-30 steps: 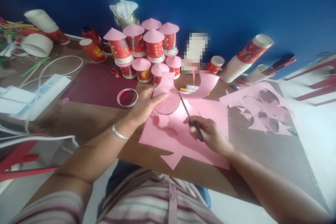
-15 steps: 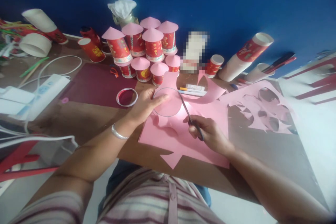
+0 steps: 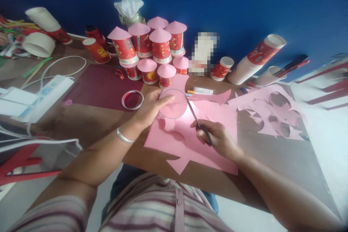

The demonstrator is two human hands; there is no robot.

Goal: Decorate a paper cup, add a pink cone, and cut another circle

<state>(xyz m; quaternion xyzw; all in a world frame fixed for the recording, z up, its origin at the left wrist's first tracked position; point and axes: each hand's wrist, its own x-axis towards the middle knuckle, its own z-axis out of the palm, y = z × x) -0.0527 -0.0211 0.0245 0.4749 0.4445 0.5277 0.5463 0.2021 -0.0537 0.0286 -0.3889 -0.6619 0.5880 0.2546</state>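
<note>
My left hand [image 3: 152, 108] pinches a pink paper circle [image 3: 176, 109] at its left side, thumb on top. A dark line runs round the circle's edge. My right hand [image 3: 214, 136] grips scissors [image 3: 193, 112] by the handles, the blades together and their tips at the circle's right edge. Beneath both hands lie pink paper sheets [image 3: 214, 156], with a pointed offcut [image 3: 179, 165] at the front. A curved pink strip [image 3: 213, 98] lies right of the circle, beside a white glue stick [image 3: 203, 90] and a pen whose orange end shows.
Several red cups with pink cone tops [image 3: 161, 45] stand behind the hands. A tape ring [image 3: 132, 100] lies on a maroon sheet [image 3: 106, 83]. Cut-out pink sheets [image 3: 269, 110] lie right, stacked paper cups [image 3: 257, 59] behind them. A power strip [image 3: 45, 98] with cables sits left.
The curved pink strip right of the circle has swung down and flattened, partly covering the pens. Both hands keep nearly the same place and hold. The view has shifted slightly.
</note>
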